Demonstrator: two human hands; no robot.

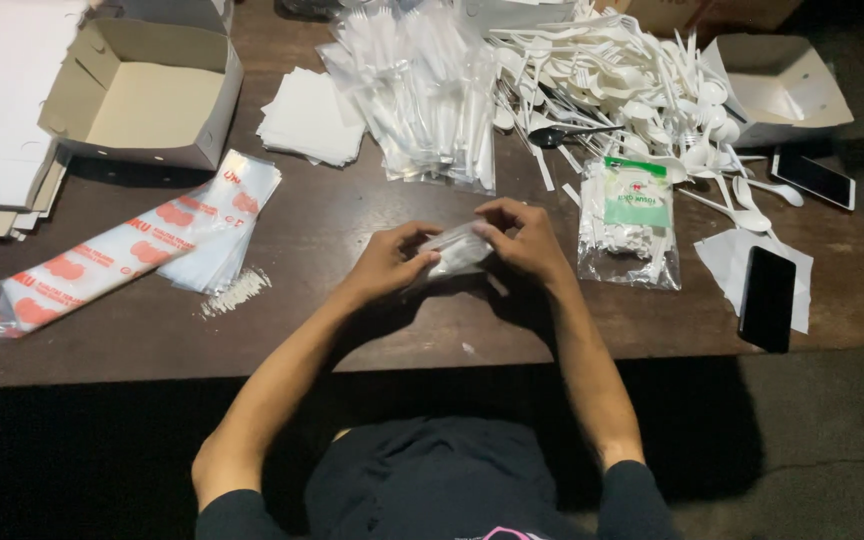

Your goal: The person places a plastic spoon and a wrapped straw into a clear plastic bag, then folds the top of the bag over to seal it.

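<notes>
Both hands meet over the middle of the dark wooden table point(352, 330). My left hand point(389, 262) and my right hand point(522, 240) grip the two ends of one small clear plastic packet point(457, 250) with white contents, held just above the tabletop. A pile of finished clear packets point(422, 90) lies beyond the hands. Loose white plastic spoons and forks point(622, 80) are heaped at the far right. A clear bag of toothpicks with a green label point(632, 220) lies just right of my right hand.
An open cardboard box point(142, 90) stands far left, a second one point(782, 85) far right. Printed plastic sleeves point(142, 245) lie at left, white napkins point(307, 115) behind. Two phones rest at right, one dark point(767, 298), one near the box point(814, 180). A black spoon point(562, 133) lies among the cutlery.
</notes>
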